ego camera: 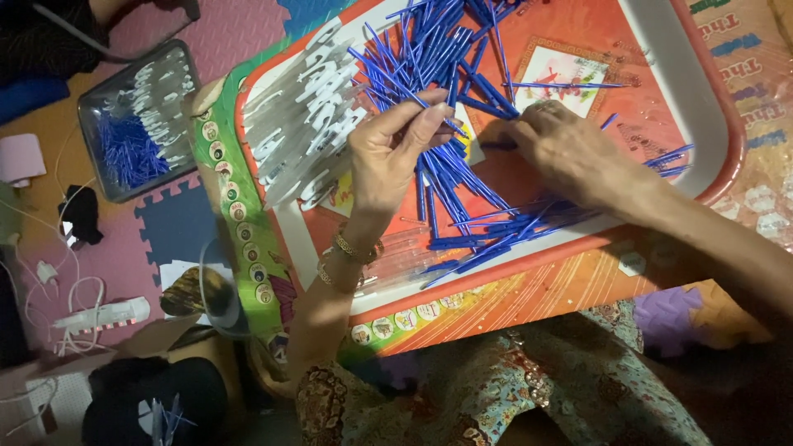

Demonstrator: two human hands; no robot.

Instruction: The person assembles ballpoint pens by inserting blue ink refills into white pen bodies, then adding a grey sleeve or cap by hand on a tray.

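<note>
so the left hand (388,157) is raised over the middle of the red tray (710,107), thumb and fingers pinched narrow on one thin blue stick (395,81) that slants up toward the top left. the right hand (570,153) lies flat, palm down, on the tray floor, fingers pressing on the blue stick pile (462,198); can't tell if it actually grips one, it looks more like resting with fingers loosely spread.

the blue sticks fan out from the top middle of the tray down to its near rim, and a few tips poke right over that near edge. a heap of white plastic pieces (310,116) sits against the tray's left rim, touching the blue pile. open room is mostly on the right side of the tray, around the printed picture (566,78) in its floor, bare up to the right rim.

off to the left on the foam floor mat (178,223) there's a smaller grey tray (111,177) with more blue and white bits, well apart from the hands. gold bangles (355,248) on the left wrist.
</note>
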